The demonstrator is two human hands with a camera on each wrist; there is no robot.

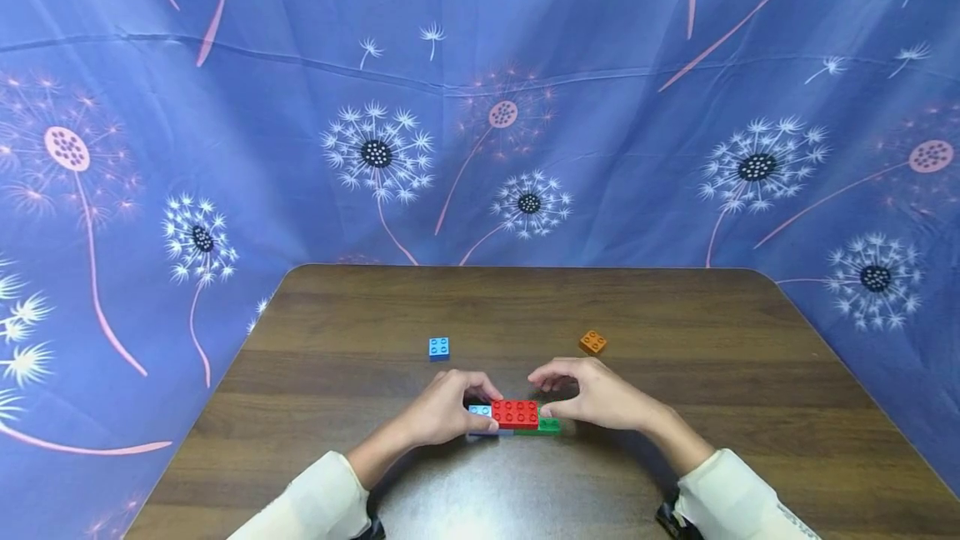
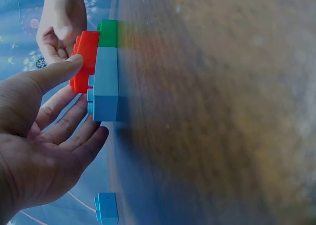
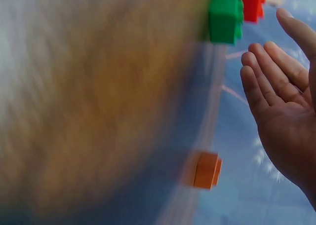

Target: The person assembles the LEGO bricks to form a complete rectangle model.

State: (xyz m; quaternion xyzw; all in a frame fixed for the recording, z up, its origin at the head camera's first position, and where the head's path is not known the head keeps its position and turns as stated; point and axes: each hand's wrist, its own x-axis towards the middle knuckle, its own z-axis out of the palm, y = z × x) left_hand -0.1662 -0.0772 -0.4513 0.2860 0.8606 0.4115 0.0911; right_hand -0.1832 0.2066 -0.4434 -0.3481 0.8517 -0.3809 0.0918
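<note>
A red toy brick [image 1: 515, 414] sits across a light blue brick [image 2: 105, 84] and a green brick [image 1: 550, 425], bridging the two on the table. My left hand [image 1: 444, 408] pinches the red brick near its left end, thumb on the near side and fingers behind. The red brick is slightly tilted against the lower bricks in the left wrist view. Just right of the green brick, my right hand [image 1: 592, 394] holds nothing; its fingers are loosely extended and stand apart from the bricks in the right wrist view.
On the brown wooden table [image 1: 360, 315], a small blue brick [image 1: 438, 348] lies beyond my left hand. A small orange brick [image 1: 593, 342] lies beyond my right hand. A blue cloth with dandelion prints [image 1: 600, 123] hangs behind the table's far edge.
</note>
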